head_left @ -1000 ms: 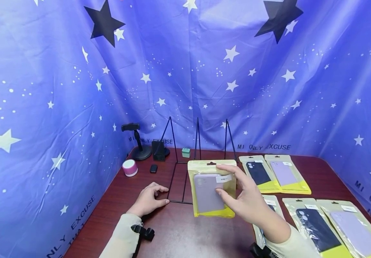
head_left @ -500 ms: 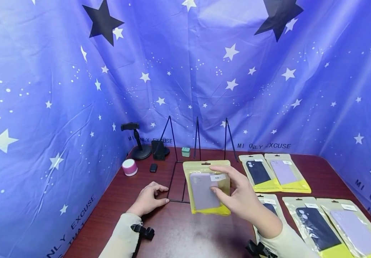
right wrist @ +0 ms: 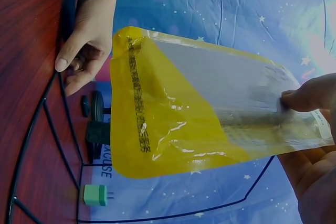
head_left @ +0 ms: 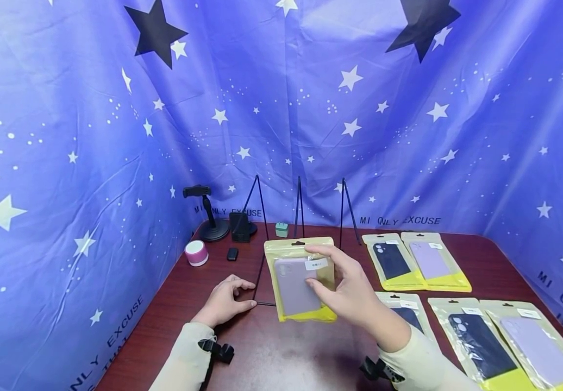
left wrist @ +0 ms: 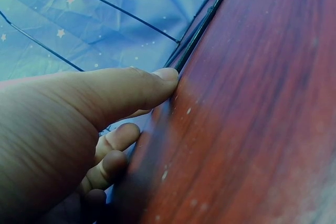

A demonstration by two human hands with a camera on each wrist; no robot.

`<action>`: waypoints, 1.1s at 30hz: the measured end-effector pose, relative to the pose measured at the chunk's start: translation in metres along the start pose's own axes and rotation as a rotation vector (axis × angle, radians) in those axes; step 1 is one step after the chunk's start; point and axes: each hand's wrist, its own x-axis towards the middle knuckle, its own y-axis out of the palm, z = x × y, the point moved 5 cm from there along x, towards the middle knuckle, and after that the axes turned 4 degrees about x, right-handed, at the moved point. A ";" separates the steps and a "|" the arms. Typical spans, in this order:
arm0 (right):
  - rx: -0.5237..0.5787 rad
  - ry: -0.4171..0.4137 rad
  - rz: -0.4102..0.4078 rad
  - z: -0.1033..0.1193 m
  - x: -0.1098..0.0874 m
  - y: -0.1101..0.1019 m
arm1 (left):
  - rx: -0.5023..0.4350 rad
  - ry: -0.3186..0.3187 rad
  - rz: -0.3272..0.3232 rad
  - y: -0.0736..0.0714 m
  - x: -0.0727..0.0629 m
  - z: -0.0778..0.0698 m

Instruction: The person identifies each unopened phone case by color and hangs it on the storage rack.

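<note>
My right hand [head_left: 355, 288] pinches a packaged phone case [head_left: 298, 285] near its upper right side, thumb in front. The case is lilac, in a clear pouch with a yellow bottom and a white label. It is held upright above a black wire display rack [head_left: 264, 303], hiding part of its base. In the right wrist view, the pouch's yellow end [right wrist: 152, 114] points toward the left hand. My left hand [head_left: 226, 301] holds the rack's front left corner between thumb and fingers. The thumb [left wrist: 149, 85] lies against the black bar in the left wrist view.
Several pouched phone cases, dark [head_left: 391, 260] and lilac [head_left: 430, 260], lie in two rows at right. At back left are a phone stand [head_left: 208, 217], a black box [head_left: 239, 227], a pink-and-white round container [head_left: 196, 253], a small black item [head_left: 232, 254] and a green charger [head_left: 282, 229].
My right hand has carried the pouched lilac case to the left and slightly up, over the rack's base. The left hand stays on the rack's corner.
</note>
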 end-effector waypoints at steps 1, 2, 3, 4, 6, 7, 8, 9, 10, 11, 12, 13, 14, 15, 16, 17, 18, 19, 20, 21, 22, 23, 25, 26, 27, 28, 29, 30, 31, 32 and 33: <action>0.001 0.001 0.000 0.000 0.001 0.001 | -0.003 0.002 -0.002 0.000 0.000 0.000; 0.003 0.006 0.001 -0.001 0.003 0.002 | -0.004 0.003 -0.004 0.000 0.000 0.000; 0.005 0.008 0.002 -0.002 0.004 0.002 | -0.004 0.004 -0.005 0.000 0.000 0.000; 0.007 0.013 0.001 -0.003 0.005 0.003 | -0.007 0.005 -0.005 0.000 0.000 0.000; 0.012 0.026 -0.002 -0.006 0.007 0.003 | -0.009 0.007 -0.004 0.000 0.000 0.000; 0.014 0.031 -0.004 -0.007 0.007 0.003 | -0.010 0.006 -0.003 0.000 0.000 0.000; 0.014 0.037 -0.007 -0.009 0.008 0.003 | -0.009 0.005 -0.002 0.000 0.000 0.000; 0.013 0.039 -0.012 -0.010 0.009 0.003 | -0.009 0.004 -0.001 0.000 0.000 0.000; 0.012 0.045 -0.014 -0.012 0.010 0.003 | -0.010 0.004 -0.001 0.000 0.000 -0.001; 0.012 0.047 -0.016 -0.014 0.011 0.003 | -0.009 0.004 -0.002 0.000 0.000 -0.001; 0.011 0.049 -0.018 -0.016 0.011 0.004 | -0.009 0.003 -0.002 0.000 0.000 -0.001; 0.014 0.052 -0.019 -0.018 0.012 0.004 | -0.009 0.003 -0.002 0.000 0.000 -0.001; 0.012 0.056 -0.019 -0.020 0.012 0.004 | -0.009 0.003 -0.002 0.000 0.000 -0.001; 0.010 0.060 -0.021 -0.023 0.013 0.004 | -0.011 0.001 -0.001 0.000 0.000 -0.001; 0.006 0.064 -0.023 -0.025 0.014 0.004 | -0.011 0.003 -0.002 0.000 0.000 -0.001; -0.001 0.069 -0.027 -0.028 0.015 0.004 | -0.012 0.003 -0.002 0.000 0.000 0.000; -0.011 0.076 -0.032 -0.030 0.016 0.004 | -0.012 0.004 -0.004 0.000 0.000 0.000; -0.025 0.082 -0.037 -0.032 0.018 0.003 | -0.012 0.004 -0.006 0.000 0.000 0.000; -0.038 0.088 -0.043 -0.034 0.019 0.003 | -0.013 0.004 -0.007 0.000 0.000 0.000; -0.050 0.093 -0.050 -0.035 0.021 0.003 | -0.011 0.003 -0.008 0.000 0.000 0.000; -0.062 0.095 -0.056 -0.035 0.023 0.002 | -0.009 0.004 -0.008 0.000 0.000 0.000; -0.071 0.096 -0.062 -0.035 0.025 0.002 | -0.009 0.002 -0.005 0.000 0.000 0.000; -0.081 0.090 -0.071 -0.030 0.029 0.002 | -0.009 0.001 -0.002 0.001 -0.001 0.000; -0.082 0.086 -0.075 -0.027 0.032 0.001 | -0.011 0.000 -0.001 0.001 -0.001 0.000; -0.081 0.084 -0.078 -0.023 0.034 0.001 | -0.010 0.001 -0.001 0.001 -0.001 0.000; -0.082 0.080 -0.078 -0.020 0.037 0.001 | -0.011 0.002 -0.002 0.001 -0.001 0.000; -0.082 0.078 -0.079 -0.018 0.039 0.001 | -0.012 0.002 -0.003 0.001 -0.001 0.000; -0.082 0.079 -0.080 -0.017 0.041 0.000 | -0.012 0.003 -0.004 0.001 -0.001 0.000; -0.086 0.083 -0.082 -0.018 0.042 0.000 | -0.012 0.003 -0.004 0.000 -0.001 0.000; -0.086 0.090 -0.084 -0.018 0.044 -0.001 | -0.011 0.003 -0.003 0.000 -0.001 0.000; -0.085 0.096 -0.085 -0.019 0.045 -0.001 | -0.010 0.005 -0.003 0.000 -0.001 0.000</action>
